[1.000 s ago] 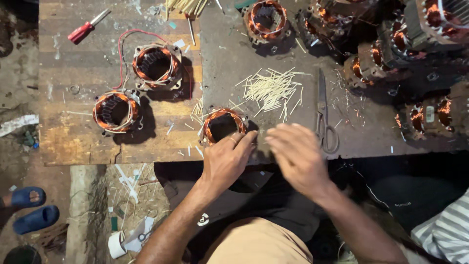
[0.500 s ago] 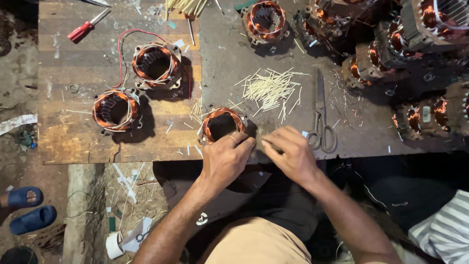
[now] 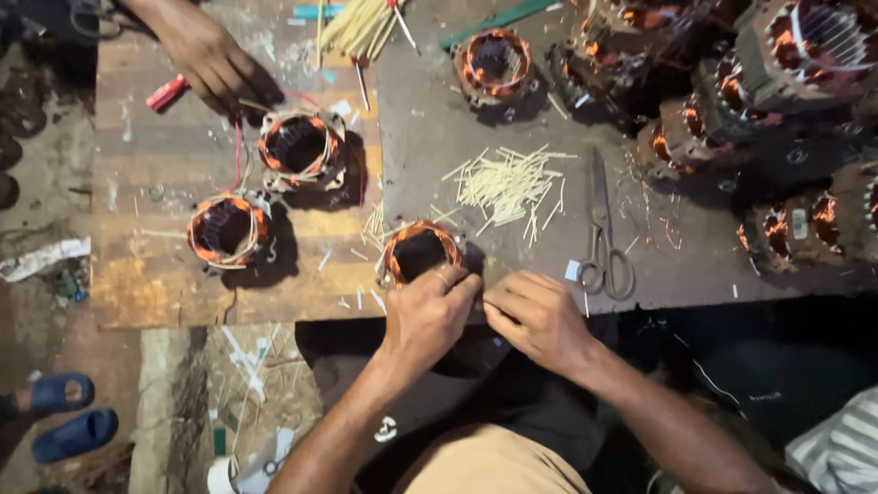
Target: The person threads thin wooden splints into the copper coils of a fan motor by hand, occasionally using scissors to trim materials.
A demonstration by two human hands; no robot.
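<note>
Stator (image 3: 419, 251) with copper winding sat at the worktop (image 3: 512, 265) edge; my left hand (image 3: 428, 314) gripped its rim, right hand (image 3: 538, 317) pinched something unclear beside it. Insulation seemed unfinished; sticks (image 3: 508, 187) lay unused.

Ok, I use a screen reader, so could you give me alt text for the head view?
Both hands, left hand and right hand, work at the near edge of a round copper-wound motor stator on a worn wooden workbench. Steel scissors and a pile of pale thin sticks lie just beyond; another person's hand reaches in at top left.
</note>
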